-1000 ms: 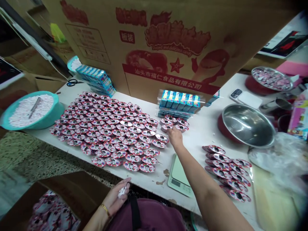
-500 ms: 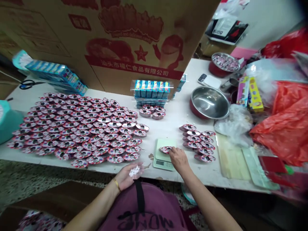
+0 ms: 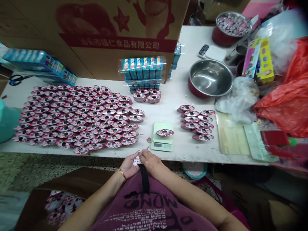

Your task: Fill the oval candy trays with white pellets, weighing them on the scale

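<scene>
Cupped palm up at the table's front edge, my left hand (image 3: 129, 166) holds a small pile of white pieces (image 3: 137, 161). My right hand (image 3: 150, 162) is beside it, fingers bent at the pile's edge; whether they grip a piece is hidden. A red-and-white oval packet (image 3: 165, 132) lies on the pale green scale (image 3: 163, 145), just beyond my right hand. Many similar oval packets (image 3: 81, 123) stand in rows at the left. Several more (image 3: 202, 131) are grouped right of the scale.
A large carton (image 3: 96, 61) stands at the back, with blue boxes (image 3: 143, 69) in front. To the right are an empty steel bowl (image 3: 210, 78), a filled bowl (image 3: 222, 37), plastic bags (image 3: 237, 94) and a red bag (image 3: 286, 106). An open carton (image 3: 38, 202) is below left.
My right hand has let go of the packet on the scale and moved left and back to my left hand. The view has shifted, so the table appears higher.
</scene>
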Motion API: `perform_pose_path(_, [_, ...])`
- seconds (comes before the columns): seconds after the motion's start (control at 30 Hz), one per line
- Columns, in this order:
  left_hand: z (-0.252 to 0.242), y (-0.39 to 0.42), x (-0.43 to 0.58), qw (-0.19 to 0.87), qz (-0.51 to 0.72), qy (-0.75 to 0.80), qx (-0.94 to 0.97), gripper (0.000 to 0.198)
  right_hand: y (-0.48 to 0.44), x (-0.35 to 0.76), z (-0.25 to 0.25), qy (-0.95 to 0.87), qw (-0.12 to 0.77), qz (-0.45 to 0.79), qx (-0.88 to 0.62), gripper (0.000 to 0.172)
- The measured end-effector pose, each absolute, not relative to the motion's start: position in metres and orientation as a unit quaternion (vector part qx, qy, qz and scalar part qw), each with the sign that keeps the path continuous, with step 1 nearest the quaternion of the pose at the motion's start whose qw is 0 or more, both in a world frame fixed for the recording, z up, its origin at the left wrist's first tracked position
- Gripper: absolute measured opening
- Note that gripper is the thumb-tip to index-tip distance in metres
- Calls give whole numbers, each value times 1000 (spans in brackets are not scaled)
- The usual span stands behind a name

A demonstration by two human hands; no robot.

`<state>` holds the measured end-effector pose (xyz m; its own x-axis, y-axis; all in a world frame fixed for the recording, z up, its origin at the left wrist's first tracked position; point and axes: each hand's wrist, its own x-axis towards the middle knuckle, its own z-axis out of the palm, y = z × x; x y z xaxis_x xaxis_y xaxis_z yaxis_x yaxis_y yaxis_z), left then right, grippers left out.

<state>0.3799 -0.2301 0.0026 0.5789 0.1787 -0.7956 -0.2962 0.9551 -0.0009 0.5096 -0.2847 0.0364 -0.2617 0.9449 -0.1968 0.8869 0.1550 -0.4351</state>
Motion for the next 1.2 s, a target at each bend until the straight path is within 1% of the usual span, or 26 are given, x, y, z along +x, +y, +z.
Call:
perform_pose_path(0.17, [5, -230, 381, 889, 117, 440, -47, 19, -284, 513, 32, -754, 54, 246, -607, 13])
perform_pose_path(0.3, [3, -231, 382, 892, 100, 439, -47, 14, -288, 514, 28, -749, 78, 255, -607, 14])
perform_pose_path(0.4, [1, -232, 387, 897, 81, 433, -49, 14, -293, 518, 27, -734, 134, 285, -602, 16])
perform_pose_path(0.5, [1, -228, 398, 908, 82, 409, -45, 15, -292, 535, 29, -685, 240, 314, -612, 17])
perform_pose_path(0.6, [6, -218, 411, 921, 76, 381, -27, 24, -282, 571, 32, -600, 331, 288, -668, 16])
perform_pose_path(0.7, [10, -207, 416, 931, 82, 356, -7, 31, -267, 609, 32, -550, 357, 244, -715, 14])
perform_pose_path(0.83, [8, -205, 418, 929, 97, 357, -13, 31, -258, 618, 32, -533, 365, 247, -722, 12])
perform_pose_path(0.93, [2, -208, 425, 926, 104, 362, -37, 27, -262, 596, 37, -613, 340, 285, -654, 17])
perform_pose_path(1.0, [-2, -209, 428, 922, 98, 371, -49, 24, -264, 586, 39, -662, 296, 254, -640, 22])
perform_pose_path(1.1, [-5, -208, 423, 918, 86, 386, -39, 21, -257, 595, 31, -675, 189, 152, -697, 37])
perform_pose_path(1.17, [-6, -207, 414, 915, 90, 392, -20, 19, -246, 612, 19, -691, 104, 137, -702, 43])
perform_pose_path(1.2, [-5, -207, 410, 913, 92, 397, -6, 18, -240, 622, 13, -700, 78, 150, -694, 42])
